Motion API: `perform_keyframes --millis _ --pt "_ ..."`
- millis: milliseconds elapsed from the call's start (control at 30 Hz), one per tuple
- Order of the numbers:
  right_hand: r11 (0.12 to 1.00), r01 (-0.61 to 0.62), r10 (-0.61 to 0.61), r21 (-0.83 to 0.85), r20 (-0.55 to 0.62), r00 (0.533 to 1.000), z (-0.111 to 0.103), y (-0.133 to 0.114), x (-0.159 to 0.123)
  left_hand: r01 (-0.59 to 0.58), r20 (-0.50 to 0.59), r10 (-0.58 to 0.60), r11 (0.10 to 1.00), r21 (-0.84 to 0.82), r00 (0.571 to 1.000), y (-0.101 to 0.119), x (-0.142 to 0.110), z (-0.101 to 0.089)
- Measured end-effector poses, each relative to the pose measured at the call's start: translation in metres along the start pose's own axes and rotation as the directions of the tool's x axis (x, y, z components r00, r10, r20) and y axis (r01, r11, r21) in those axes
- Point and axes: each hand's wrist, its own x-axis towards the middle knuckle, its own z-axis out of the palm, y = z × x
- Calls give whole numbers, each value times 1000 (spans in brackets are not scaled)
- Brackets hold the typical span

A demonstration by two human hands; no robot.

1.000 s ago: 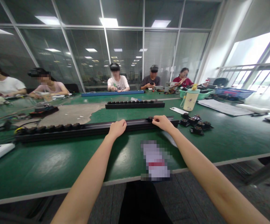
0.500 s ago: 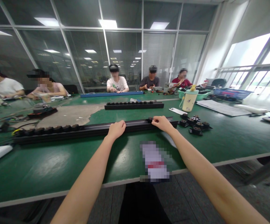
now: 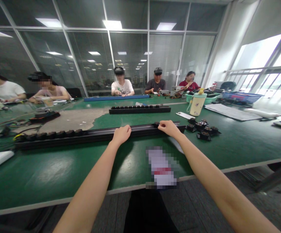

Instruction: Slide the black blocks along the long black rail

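A long black rail lies across the green table in front of me, its left part lined with several black modules. My left hand is closed around the rail near its middle. Farther right, my right hand is closed in a pinch on a small black module at the rail's channel; the fingertips are partly hidden. Several loose black modules with brownish tops lie to the right of that hand.
Behind the rail stands a shorter black rail with modules. At the right are a yellow cup, a white phone and paper sheets. A blurred package lies at the near edge. Several people sit across the table.
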Motion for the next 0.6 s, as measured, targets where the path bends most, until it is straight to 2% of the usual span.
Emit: perform_keyframes --millis 600 --pt "1000 4 -4 17 13 1000 -1 3 2 -4 -8 4 1000 -20 1000 -1 0 0"
